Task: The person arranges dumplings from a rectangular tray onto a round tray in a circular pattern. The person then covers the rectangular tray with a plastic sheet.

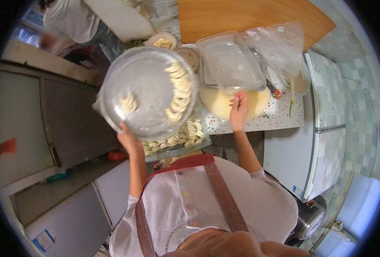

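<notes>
My left hand [130,141] grips the near rim of a large round metal tray [145,74]. The tray is held over a rectangular glass tray [164,156] and hides part of it. A curved row of dumplings [181,91] lies along the right side of the round tray, and a small cluster of dumplings [129,102] sits at its left. More dumplings [190,131] fill the glass tray. My right hand [239,110] pinches the near edge of a clear plastic container [231,61], which is tilted above a round pale cutting board [218,104].
Behind the trays stand a plate of pale food pieces [162,41] and a round lid [188,57]. A plastic bag [276,45], a ribbed bowl [302,80] and a green onion [291,96] are on the speckled counter [283,119]. A refrigerator [324,128] borders the right; another person [77,22] is back left.
</notes>
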### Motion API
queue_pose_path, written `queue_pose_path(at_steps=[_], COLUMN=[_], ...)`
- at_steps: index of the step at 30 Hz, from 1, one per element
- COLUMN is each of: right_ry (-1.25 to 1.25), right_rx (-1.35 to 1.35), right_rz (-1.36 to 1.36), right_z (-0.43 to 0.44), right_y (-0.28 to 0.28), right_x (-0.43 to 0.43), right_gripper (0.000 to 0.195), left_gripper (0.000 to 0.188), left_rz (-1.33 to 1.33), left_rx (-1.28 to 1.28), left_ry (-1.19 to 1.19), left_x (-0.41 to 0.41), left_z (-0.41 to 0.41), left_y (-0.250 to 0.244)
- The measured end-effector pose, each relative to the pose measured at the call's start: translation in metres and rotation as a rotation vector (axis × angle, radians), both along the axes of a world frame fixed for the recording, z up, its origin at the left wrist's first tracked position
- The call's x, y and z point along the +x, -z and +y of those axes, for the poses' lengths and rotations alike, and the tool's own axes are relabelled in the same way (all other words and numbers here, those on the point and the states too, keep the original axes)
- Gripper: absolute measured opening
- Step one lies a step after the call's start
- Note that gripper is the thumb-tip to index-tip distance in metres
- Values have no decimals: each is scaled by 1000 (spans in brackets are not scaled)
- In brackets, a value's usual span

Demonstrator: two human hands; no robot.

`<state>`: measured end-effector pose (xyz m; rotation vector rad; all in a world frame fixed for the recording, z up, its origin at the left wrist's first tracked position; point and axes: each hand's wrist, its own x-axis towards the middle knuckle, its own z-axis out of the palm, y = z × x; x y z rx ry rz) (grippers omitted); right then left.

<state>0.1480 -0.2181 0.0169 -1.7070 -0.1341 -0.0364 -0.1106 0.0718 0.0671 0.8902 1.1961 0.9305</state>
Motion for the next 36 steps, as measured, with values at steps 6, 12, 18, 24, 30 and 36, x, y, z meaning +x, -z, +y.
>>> queue_pose_path(at_steps=[6, 12, 18, 24, 30, 36], right_ry=[71, 241, 204, 49, 392, 442], right_rx=[-5, -315, -598, -1302, -645, -549], right_rz=[-41, -250, -462, -675, -561, -689], right_z=[-69, -126, -120, -96, -109, -123], right_y=[0, -22, -42, -44, -116, -197], right_x=[-20, 49, 180, 281, 329, 312], right_gripper=[26, 29, 39, 23, 21, 21], left_gripper=[42, 47, 55, 67, 61, 43], left_rz=[-62, -68, 191, 250, 165, 97], left_rx=[-43, 9, 557, 561, 463, 665], left_ry=[320, 524, 519, 835, 722, 618], left_x=[210, 280, 290, 275, 235, 221], left_z=[-66, -82, -73, -57, -35, -77], left_y=[29, 81, 97, 69, 79, 19])
